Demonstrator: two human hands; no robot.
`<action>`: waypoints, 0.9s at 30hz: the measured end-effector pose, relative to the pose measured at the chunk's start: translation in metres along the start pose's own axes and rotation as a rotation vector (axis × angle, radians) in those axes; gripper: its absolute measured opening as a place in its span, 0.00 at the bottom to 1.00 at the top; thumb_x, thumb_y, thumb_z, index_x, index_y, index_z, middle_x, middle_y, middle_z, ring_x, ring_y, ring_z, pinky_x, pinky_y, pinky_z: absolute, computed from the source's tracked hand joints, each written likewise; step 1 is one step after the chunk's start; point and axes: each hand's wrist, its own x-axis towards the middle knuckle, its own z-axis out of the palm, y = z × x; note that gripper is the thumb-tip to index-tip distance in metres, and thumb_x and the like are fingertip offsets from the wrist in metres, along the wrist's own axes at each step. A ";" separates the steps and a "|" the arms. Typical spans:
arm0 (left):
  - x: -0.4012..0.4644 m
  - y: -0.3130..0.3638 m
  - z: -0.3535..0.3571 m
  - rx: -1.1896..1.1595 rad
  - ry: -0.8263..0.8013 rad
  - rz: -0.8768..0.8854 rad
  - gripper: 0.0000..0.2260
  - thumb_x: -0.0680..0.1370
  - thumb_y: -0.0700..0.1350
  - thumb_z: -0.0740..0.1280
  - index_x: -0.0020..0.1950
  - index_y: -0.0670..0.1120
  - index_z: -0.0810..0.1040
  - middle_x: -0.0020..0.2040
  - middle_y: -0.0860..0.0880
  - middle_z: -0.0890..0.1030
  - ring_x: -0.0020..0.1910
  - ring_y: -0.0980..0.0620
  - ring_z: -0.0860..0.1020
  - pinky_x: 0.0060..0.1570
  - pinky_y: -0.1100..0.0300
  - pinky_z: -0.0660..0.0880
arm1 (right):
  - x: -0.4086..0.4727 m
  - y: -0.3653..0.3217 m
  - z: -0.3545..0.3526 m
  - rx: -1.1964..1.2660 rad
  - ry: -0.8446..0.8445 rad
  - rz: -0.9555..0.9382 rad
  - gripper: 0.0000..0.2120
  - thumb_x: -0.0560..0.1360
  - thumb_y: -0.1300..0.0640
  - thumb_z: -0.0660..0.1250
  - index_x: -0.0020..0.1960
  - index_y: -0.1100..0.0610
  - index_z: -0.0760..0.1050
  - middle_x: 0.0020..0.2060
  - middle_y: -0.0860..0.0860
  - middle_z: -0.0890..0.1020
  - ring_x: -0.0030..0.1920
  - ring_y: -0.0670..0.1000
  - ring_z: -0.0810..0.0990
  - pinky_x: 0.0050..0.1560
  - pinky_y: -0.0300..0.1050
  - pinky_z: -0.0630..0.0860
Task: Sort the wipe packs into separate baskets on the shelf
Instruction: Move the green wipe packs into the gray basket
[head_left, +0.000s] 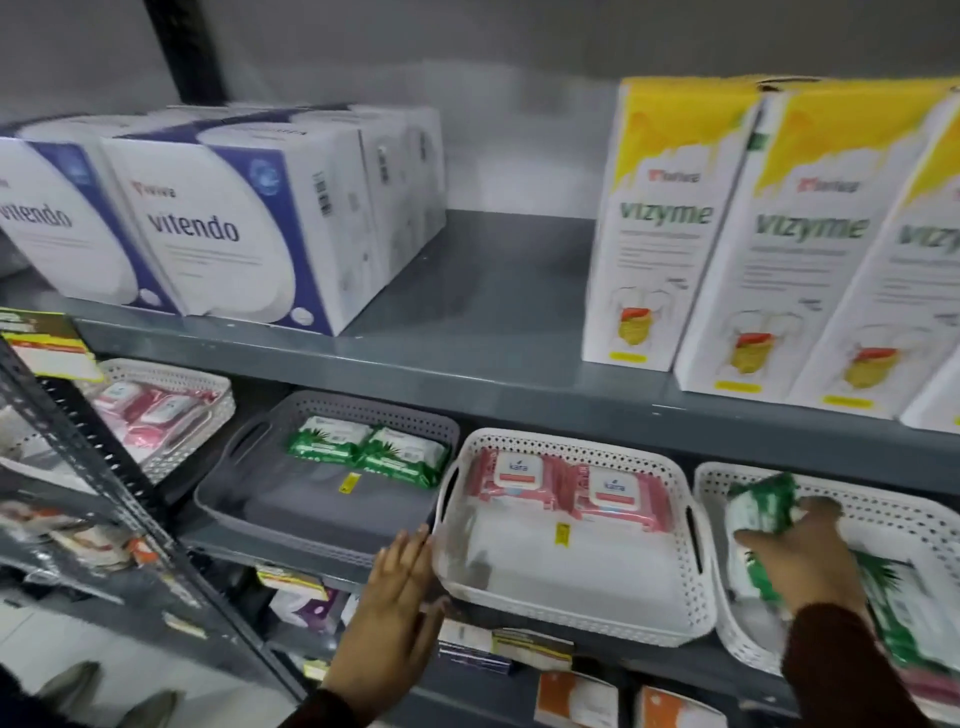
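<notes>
Flat and open, the left hand (397, 587) steadies the middle white basket (566, 621) at its front-left corner while right hand (797, 545) fingers clamp a green wipe pack (758, 506) lifted from the mixed right basket (737, 631), probably bound for the grey basket (311, 525).

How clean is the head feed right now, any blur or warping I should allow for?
Head view: motion blur throughout, worst on the right hand and the green pack in its grip; box print is smeared; wide-angle bending tilts the upright and boxes at the edges; lighting soft and even, no glare.
</notes>
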 end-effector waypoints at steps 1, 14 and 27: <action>0.000 -0.012 -0.005 0.021 -0.001 -0.020 0.28 0.81 0.55 0.54 0.78 0.45 0.53 0.79 0.49 0.53 0.77 0.49 0.49 0.74 0.53 0.48 | -0.013 -0.008 -0.007 0.063 0.061 -0.027 0.39 0.64 0.51 0.79 0.63 0.57 0.57 0.53 0.68 0.80 0.53 0.69 0.80 0.53 0.60 0.76; 0.000 -0.108 -0.030 0.120 -0.128 0.025 0.24 0.81 0.54 0.53 0.72 0.42 0.68 0.73 0.46 0.68 0.73 0.46 0.63 0.71 0.47 0.57 | -0.179 -0.203 0.152 0.894 -0.371 -0.190 0.16 0.62 0.59 0.81 0.48 0.56 0.82 0.43 0.53 0.87 0.43 0.55 0.86 0.44 0.52 0.82; -0.020 -0.124 -0.042 0.075 -0.176 0.054 0.25 0.82 0.55 0.53 0.77 0.47 0.57 0.77 0.50 0.59 0.77 0.51 0.53 0.73 0.49 0.52 | -0.176 -0.235 0.261 0.349 -0.389 -0.383 0.26 0.69 0.74 0.61 0.64 0.57 0.75 0.59 0.58 0.81 0.58 0.58 0.80 0.59 0.45 0.75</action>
